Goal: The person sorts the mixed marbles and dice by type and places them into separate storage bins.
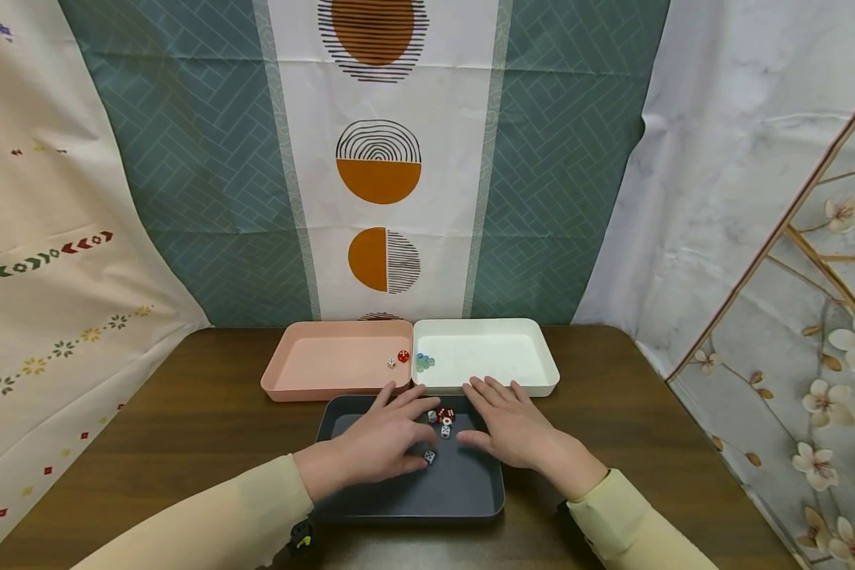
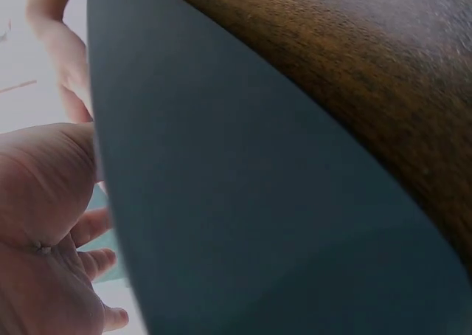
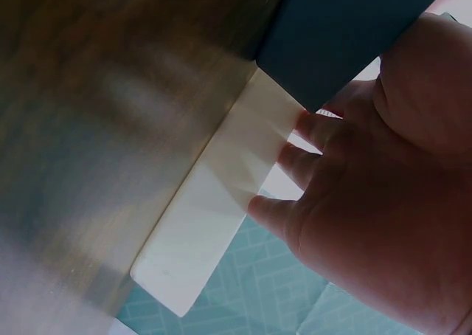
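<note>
Over the charcoal tray, with fingers spread and thumb well apart from the forefinger: the left hand, apparently without hold of anything. Just past the thumb tip, about midway across the tray: a lone die; impossible to tell whether touched. Across the tray's far right corner, with fingers nearly straight and fingertips by the front wall of the white tray: the right hand, seemingly gripping nothing.

For what looks like reaching for dice, pinch the lone die lightly by two opposite sides with thumb and forefinger. Lift straight up to clear the rim, and avoid nudging the group near the far edge: red dice, a white die in front of them, and a pale die close by the left fingertips. Separate those singly, as likely to roll if brushed.

Along the far edge of the desk, side by side: on the left the pink tray, with a red die and a small white die near its right wall; on the right the white tray, with blue-green pieces against its left wall, too small to name surely.
</note>
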A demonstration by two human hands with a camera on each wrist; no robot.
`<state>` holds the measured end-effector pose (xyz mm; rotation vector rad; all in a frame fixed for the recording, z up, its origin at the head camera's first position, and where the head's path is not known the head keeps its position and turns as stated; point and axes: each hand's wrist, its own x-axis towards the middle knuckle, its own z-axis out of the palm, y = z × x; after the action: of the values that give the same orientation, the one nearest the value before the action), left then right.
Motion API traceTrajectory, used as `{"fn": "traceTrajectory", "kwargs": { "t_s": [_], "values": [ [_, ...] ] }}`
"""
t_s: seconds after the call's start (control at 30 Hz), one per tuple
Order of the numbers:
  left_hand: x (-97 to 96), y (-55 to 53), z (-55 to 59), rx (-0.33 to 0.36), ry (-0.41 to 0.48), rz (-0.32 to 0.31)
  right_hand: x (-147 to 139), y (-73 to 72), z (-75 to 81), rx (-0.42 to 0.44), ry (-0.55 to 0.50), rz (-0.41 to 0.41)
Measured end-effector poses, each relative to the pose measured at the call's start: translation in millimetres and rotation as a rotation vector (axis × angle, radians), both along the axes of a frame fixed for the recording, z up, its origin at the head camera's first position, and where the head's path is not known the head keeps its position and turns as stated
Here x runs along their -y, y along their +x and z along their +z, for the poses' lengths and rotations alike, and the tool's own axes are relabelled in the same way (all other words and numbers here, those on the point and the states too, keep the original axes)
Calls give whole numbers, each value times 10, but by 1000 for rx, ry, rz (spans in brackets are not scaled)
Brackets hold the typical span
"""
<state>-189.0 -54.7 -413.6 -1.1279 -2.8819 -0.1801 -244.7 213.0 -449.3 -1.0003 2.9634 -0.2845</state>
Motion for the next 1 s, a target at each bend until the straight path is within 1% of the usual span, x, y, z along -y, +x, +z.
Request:
{"fn": "traceTrajectory", "kwargs": {
  "t_s": [0.2,0.57,0.8,0.9,1.0],
  "values": [
    [-11,14,-7,-10,-7,-5,0,-8,-5,-6,0,4],
    [-12,18,-45,1,3,-9,12,28,43,0,-1,6],
    [3,11,-54,5,3,-2,41,75,130,30,16,-5],
    [14,10,-40,3,12,3,30,56,97,18,22,-5],
    [28,2,-25,-6,23,8,5,4,14,-6,19,1]
  ]
}}
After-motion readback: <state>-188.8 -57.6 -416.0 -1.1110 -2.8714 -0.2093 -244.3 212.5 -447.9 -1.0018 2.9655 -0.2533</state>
